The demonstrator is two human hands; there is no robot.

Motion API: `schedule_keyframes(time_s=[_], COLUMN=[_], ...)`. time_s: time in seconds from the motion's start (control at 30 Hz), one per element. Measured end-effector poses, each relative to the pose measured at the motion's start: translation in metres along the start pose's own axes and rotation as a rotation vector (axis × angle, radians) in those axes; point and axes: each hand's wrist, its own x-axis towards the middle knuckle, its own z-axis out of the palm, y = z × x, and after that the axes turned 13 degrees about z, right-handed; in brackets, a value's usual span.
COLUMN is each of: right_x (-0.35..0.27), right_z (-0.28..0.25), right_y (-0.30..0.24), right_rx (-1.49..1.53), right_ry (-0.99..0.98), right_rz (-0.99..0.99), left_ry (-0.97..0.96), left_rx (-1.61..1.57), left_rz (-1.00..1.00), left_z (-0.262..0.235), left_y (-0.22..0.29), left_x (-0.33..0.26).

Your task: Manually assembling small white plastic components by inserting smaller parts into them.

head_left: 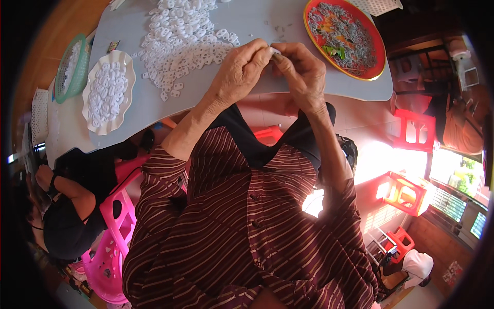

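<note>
Both of my hands meet above the near edge of the grey table [242, 20]. My left hand [241, 71] and my right hand [302, 72] pinch one small white plastic piece [273, 50] between their fingertips. A large loose heap of white ring-shaped pieces [180, 36] lies on the table just left of my hands. My striped dark red sleeves run down to the lower edge.
A white scalloped dish [91, 108] full of white pieces and a green basket [72, 67] sit at the table's left. A red round tray [378, 46] holds grey bits at the right. A person in black sits lower left beside a pink stool [116, 226]. Red stools [414, 131] stand at right.
</note>
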Motion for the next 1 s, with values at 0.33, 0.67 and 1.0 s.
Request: schedule_keyframes(time_s=[0.33, 0.67, 1.0], right_x=[0.155, 0.121, 0.123], right_z=[-0.065, 0.024, 0.037], right_y=[-0.101, -0.025, -0.02], right_rx=[-0.052, -0.604, -0.808], right_ry=[0.321, -0.371, -0.492], right_rz=[-0.162, -0.28, -0.327], left_ry=[0.092, 0.257, 0.227], left_rx=[-0.22, -0.438, -0.428], left_rz=[-0.13, -0.084, -0.105], left_z=[0.003, 0.006, 0.009], left_y=[0.0, -0.001, -0.001], left_x=[-0.029, -0.024, -0.026])
